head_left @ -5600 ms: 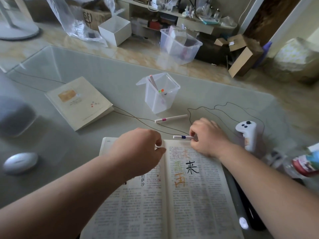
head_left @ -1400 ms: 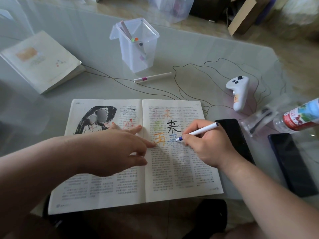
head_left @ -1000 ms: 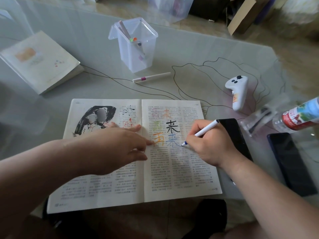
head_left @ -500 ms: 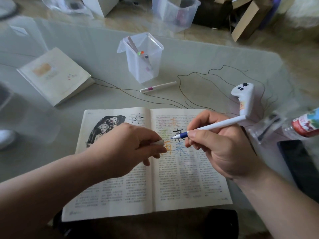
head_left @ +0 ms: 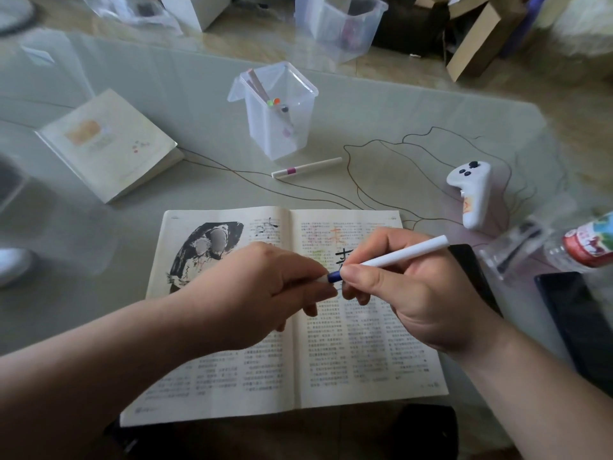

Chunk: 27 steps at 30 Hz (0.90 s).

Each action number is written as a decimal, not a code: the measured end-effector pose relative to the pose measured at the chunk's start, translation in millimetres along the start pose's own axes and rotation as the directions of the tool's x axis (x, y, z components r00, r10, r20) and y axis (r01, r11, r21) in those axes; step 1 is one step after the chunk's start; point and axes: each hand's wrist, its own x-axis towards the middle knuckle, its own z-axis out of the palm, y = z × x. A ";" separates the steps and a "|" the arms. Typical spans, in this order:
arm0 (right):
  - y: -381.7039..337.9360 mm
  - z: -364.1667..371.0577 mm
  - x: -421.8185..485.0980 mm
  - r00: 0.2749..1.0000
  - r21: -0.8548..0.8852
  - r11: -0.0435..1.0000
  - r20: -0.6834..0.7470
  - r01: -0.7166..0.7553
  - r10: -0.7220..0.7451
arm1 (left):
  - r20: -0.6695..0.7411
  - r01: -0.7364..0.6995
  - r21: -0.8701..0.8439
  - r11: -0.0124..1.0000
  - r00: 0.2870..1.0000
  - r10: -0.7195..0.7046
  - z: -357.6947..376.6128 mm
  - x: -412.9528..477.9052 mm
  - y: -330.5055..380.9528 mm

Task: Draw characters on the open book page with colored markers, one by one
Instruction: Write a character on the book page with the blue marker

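So both hands are up over the open book (head_left: 331, 360) rn. My right hand (head_left: 421, 293) has the blue marker (head_left: 391, 258) pinched between thumb and index, white barrel pointing up and to the right, blue end aimed at my left hand (head_left: 265, 293). Left fingers are closed narrow on a small white cap (head_left: 321, 278) right at the marker's blue end, basically touching it; can't tell if it's seated or not. Book lies flat on the glass table (head_left: 199, 94) w/ an ink pic on the left page and my characters on the right page: orange one up top, black one half hidden behind my right hand, some faint green beside it. Behind the book there's the clear plastic pen cup (head_left: 282, 127), upright, lid flap hanging off the left side, w/ a few markers inside leaning; I can see an orange and a green tip, rest is blurry. Just in front of the cup a white marker w/ pink band (head_left: 306, 168) lies on the glass. Closed book (head_left: 109, 144) off to the left, white controller (head_left: 472, 194) on the right.
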 end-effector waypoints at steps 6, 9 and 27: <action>3.5 10.6 1.6 0.995 0.217 0.971 -0.011 -0.098 0.102 | -0.114 -0.140 0.122 0.983 0.981 0.154 0.9 0.6 -5.2; 2.5 16.4 5.0 0.980 0.278 0.943 -0.026 -0.182 0.196 | -0.074 -0.116 0.193 0.974 0.988 0.132 -0.2 5.1 -11.9; -80.7 29.9 94.3 0.738 -0.660 0.708 -0.341 0.253 -0.582 | -0.448 0.372 0.198 0.907 0.857 -0.254 -70.2 28.8 -28.2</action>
